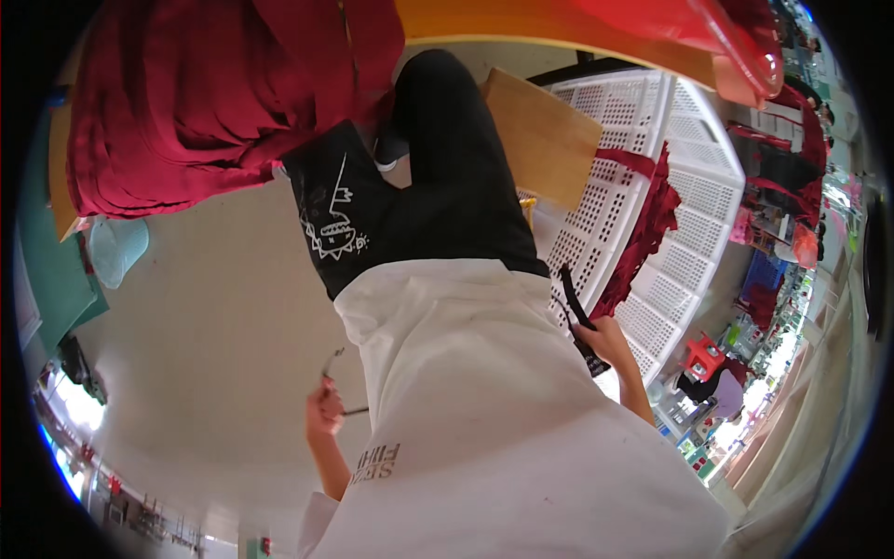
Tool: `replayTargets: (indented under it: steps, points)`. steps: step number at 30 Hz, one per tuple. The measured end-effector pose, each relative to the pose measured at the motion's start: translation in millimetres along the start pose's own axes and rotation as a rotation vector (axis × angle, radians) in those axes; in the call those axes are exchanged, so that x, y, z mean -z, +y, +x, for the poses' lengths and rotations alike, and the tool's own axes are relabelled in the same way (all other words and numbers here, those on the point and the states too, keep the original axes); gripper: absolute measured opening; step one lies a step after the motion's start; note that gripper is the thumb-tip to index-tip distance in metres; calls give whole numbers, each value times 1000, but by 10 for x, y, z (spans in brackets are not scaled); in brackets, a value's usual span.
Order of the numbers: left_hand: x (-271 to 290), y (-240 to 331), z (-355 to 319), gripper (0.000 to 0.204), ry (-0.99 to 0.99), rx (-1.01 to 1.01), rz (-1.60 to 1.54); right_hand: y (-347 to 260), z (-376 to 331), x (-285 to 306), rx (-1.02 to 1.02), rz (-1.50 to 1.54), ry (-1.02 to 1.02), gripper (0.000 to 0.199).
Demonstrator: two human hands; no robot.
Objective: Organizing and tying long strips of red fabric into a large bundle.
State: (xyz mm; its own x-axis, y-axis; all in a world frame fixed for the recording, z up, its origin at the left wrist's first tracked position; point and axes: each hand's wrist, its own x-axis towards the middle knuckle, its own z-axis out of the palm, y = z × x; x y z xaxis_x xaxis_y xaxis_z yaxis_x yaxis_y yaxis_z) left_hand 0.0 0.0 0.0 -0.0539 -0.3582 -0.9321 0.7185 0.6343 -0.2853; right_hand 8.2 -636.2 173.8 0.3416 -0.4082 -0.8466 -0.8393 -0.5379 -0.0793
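Down at the left of my white shirt, my left hand [325, 410] is closed around a thin dark strap [356, 411]. One end sticks up above the fist, and another stretch runs toward my side. On the other side, my right hand [610, 343] grips a black strap [571, 291] beside my hip. The strap rises above the fingers, and a dark bulky part hangs just below them. Whether the two straps join is hidden behind my body. Just past my right hand stands a white perforated plastic basket [603, 219] with dark red fabric [643, 247] along its edge.
Dark red cloth [205, 121] drapes at the upper left, beside an orange tabletop [549, 23]. A wooden board [540, 135] is near my knee. A pale translucent bin [118, 250] stands at the left. Far right are a red stool [703, 356] and another person [715, 391].
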Motion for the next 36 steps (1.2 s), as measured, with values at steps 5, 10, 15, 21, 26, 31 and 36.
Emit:
replayTargets:
  steps: [5,10,15,21,26,31,36]
  points:
    - [-1619,479,-688,30,-152,-390,140,125,314,-249,67,228,367,53]
    - [-2449,549,-1122,31,-366,-567,421,-250,209,-200,56,806,130,51]
    - [-2687,370,-1373,34,-526,-556,617,-454,189,-180,200,915,108,46]
    - [-3123,150,-1306,30,-533,-578,663,-910,237,-83,365,834,125,41]
    - [-3259,64,-1384,29,-566,-560,690,-1307,28,212,469,531,295,27]
    - [-3836,-50,-1203,27,-410,-633,836,-1795,-21,241,678,410,154,21]
    - [-4619,-224,-999,26,-479,-776,1101,-2240,54,117,1021,331,-91,17]
